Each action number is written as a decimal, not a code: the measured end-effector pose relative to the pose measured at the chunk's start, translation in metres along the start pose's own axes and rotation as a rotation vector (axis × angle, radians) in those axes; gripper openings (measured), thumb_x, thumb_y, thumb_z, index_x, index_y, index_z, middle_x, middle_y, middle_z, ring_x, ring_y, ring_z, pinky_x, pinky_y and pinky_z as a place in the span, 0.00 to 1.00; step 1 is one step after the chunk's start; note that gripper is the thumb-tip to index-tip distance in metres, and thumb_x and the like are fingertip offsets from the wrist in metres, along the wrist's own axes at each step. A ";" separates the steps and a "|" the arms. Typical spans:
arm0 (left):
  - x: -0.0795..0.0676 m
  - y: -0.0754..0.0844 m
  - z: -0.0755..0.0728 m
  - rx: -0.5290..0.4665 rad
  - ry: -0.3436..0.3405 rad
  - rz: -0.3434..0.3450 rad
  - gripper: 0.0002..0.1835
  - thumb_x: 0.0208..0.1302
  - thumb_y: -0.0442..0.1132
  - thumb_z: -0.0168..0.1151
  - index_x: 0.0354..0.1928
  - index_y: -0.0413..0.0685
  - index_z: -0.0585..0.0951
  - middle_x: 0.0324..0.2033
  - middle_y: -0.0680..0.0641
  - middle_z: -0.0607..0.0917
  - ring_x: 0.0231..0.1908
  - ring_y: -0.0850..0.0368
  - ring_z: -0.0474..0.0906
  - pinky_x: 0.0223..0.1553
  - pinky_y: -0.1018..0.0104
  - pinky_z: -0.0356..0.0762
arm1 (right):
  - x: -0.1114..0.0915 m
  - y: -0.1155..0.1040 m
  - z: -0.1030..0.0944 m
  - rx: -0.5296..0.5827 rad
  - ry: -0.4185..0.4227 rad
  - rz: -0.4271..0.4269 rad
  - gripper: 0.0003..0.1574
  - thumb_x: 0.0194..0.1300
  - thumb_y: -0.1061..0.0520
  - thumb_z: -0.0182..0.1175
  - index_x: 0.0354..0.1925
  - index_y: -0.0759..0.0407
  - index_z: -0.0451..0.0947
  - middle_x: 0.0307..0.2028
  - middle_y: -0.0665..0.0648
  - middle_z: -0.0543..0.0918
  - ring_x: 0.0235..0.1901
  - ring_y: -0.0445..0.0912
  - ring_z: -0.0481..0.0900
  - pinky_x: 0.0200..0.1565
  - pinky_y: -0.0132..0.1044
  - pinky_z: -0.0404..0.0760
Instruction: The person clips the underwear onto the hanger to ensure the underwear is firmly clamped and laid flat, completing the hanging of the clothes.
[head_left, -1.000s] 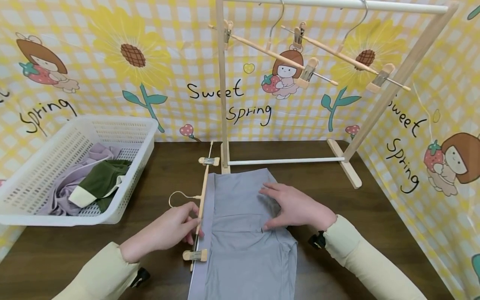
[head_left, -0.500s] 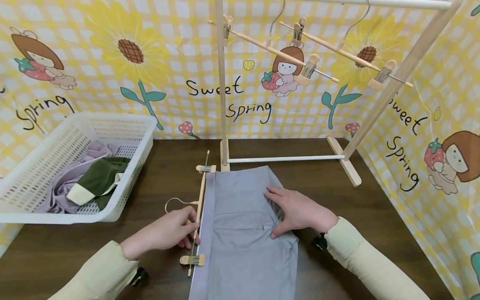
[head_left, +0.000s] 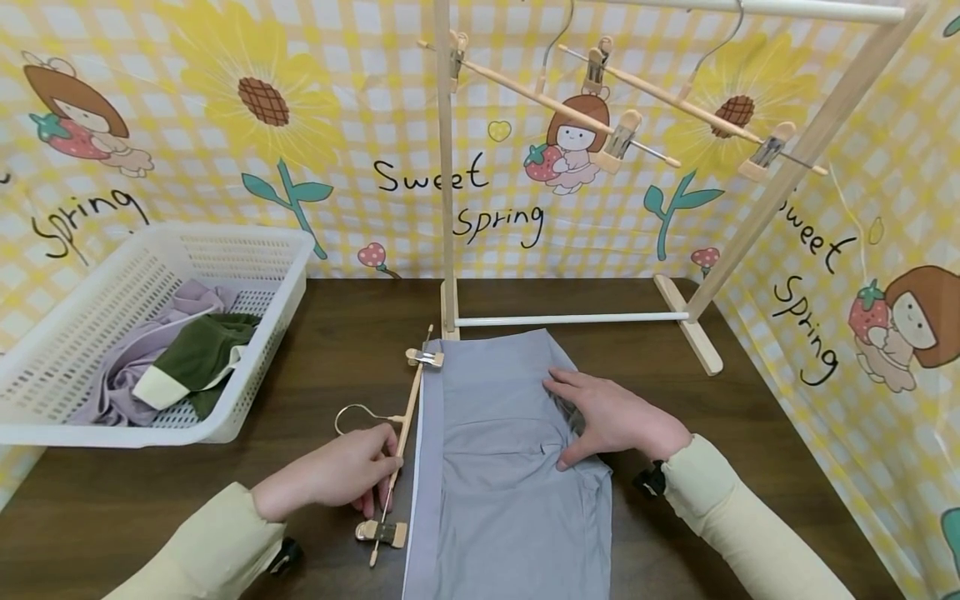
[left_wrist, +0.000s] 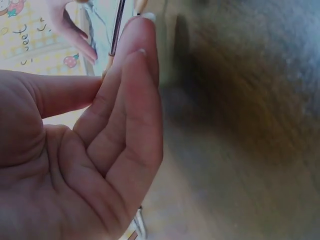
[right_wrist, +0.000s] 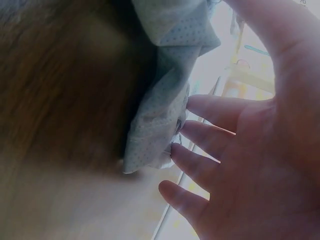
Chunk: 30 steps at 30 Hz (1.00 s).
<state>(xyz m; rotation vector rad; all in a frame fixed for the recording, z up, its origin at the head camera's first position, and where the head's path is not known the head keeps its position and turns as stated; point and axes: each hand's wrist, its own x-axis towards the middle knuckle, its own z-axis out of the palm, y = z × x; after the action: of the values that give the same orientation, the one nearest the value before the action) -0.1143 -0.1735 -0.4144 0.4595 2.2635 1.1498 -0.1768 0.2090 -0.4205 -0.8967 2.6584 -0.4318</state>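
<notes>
A grey garment (head_left: 510, 517) with a paler waistband, apparently shorts, lies flat on the table, band to the left. My left hand (head_left: 348, 468) pinches the wooden bar of a clip hanger (head_left: 412, 398) between thumb and fingers. The hanger lies slanted beside the waistband, its hook to the left. Its far clip (head_left: 425, 358) overlaps the band's far corner; whether it grips the cloth I cannot tell. The near clip (head_left: 381, 533) stands apart from the band. My right hand (head_left: 618, 417), fingers spread, touches the garment's right edge, also seen as bunched dotted cloth (right_wrist: 165, 100) in the right wrist view.
A white basket (head_left: 232, 421) at the left holds a lilac garment (head_left: 123, 375) and a dark green one (head_left: 198, 354). Behind the garment stands a wooden rack (head_left: 447, 225), with two clip hangers (head_left: 551, 104) hanging from its white rail. A patterned cloth (head_left: 360, 92) encloses the table (head_left: 337, 321).
The garment and my right hand have shifted slightly right. The hanger in my left hand has moved towards me and tilted, its near clip now off the waistband.
</notes>
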 end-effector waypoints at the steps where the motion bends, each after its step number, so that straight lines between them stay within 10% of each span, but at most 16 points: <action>1: 0.000 0.000 0.001 0.009 0.004 -0.009 0.05 0.76 0.32 0.53 0.39 0.40 0.70 0.18 0.47 0.82 0.14 0.50 0.79 0.18 0.54 0.80 | 0.000 0.000 0.000 -0.003 0.001 -0.001 0.70 0.45 0.34 0.80 0.77 0.61 0.61 0.77 0.62 0.57 0.73 0.59 0.58 0.66 0.55 0.66; 19: 0.000 0.011 0.006 0.104 0.051 -0.137 0.11 0.74 0.36 0.59 0.32 0.44 0.72 0.12 0.47 0.80 0.10 0.55 0.77 0.17 0.57 0.79 | -0.002 0.000 0.000 0.001 0.016 -0.009 0.70 0.46 0.34 0.80 0.76 0.63 0.61 0.76 0.64 0.58 0.73 0.60 0.59 0.65 0.56 0.68; 30: 0.025 0.026 -0.042 0.344 0.244 -0.038 0.12 0.76 0.47 0.58 0.37 0.47 0.79 0.22 0.50 0.80 0.21 0.56 0.76 0.26 0.59 0.74 | 0.006 -0.005 -0.005 0.006 0.006 0.008 0.72 0.44 0.30 0.80 0.76 0.63 0.63 0.75 0.64 0.60 0.73 0.62 0.58 0.67 0.57 0.65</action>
<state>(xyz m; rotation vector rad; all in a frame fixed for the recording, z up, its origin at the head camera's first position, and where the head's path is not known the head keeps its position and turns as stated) -0.1588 -0.1715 -0.3812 0.4225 2.6867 0.8345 -0.1805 0.2026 -0.4151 -0.8846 2.6640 -0.4413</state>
